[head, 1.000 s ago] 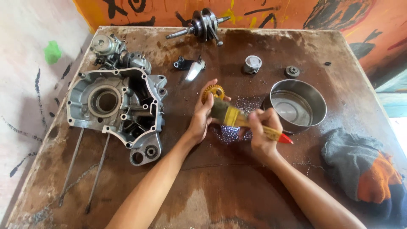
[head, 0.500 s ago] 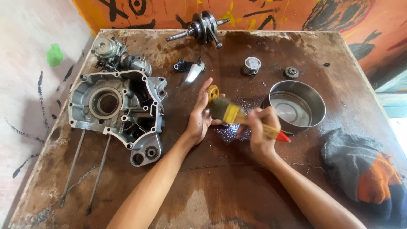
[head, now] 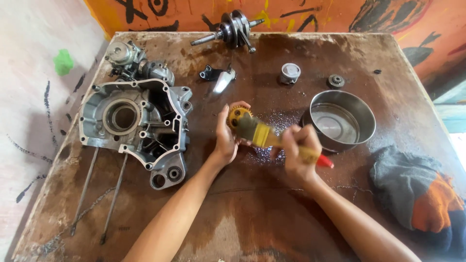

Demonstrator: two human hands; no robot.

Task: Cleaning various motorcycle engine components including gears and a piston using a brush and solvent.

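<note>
Left hand: the left hand [head: 227,140] is cupped upright on the table, its fingers curled round a small yellowish toothed gear [head: 238,115], which is held at the fingertips just above the tabletop.
Right hand: the right hand [head: 298,156] is closed round the yellow handle of a paintbrush with a red end [head: 272,138]; the bristles are laid against the gear.
Gear position: it is held near the middle of the worn brown wooden table [head: 252,218], between the grey cast-metal engine case half [head: 138,128] and the round steel bowl [head: 342,121].
Wet patch: a dark glistening puddle [head: 267,154] is seen under the hands.
Risk, slip: the gear may be wet and could be lost from the fingertips if the brush is pressed hard.
Risk, spill: the bowl stands just beside the right hand, and could be knocked by the knuckles or the handle's red end.
Risk, splash: liquid may be flicked by the bristles onto the grey and orange cloth [head: 417,194].
Risk, strays: the small piston [head: 290,73] and the small dark sprocket [head: 335,80] lie loose and could be nudged away.
</note>
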